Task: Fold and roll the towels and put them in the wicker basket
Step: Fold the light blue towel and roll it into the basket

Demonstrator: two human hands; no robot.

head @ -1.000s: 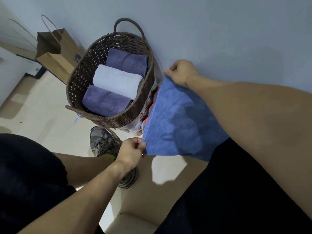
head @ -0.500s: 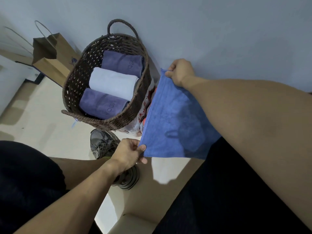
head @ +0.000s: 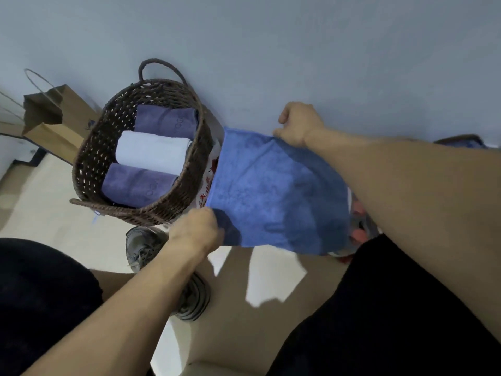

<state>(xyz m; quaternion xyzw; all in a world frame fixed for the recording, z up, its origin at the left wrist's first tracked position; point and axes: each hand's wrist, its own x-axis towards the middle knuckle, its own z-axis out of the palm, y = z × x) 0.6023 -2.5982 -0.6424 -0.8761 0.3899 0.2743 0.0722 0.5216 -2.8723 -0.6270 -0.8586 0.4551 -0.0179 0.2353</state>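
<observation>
Beside the woven wicker basket (head: 141, 169), holding three rolled towels, a fluffy blue towel (head: 273, 191) is held stretched, corners pinched by the left hand (head: 196, 230) and right hand (head: 299, 126) fingers.

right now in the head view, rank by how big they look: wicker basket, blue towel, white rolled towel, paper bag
1. wicker basket and blue towel: look alike, and the towel hangs nearer the camera, so unranked
2. paper bag, partly hidden
3. white rolled towel
</observation>
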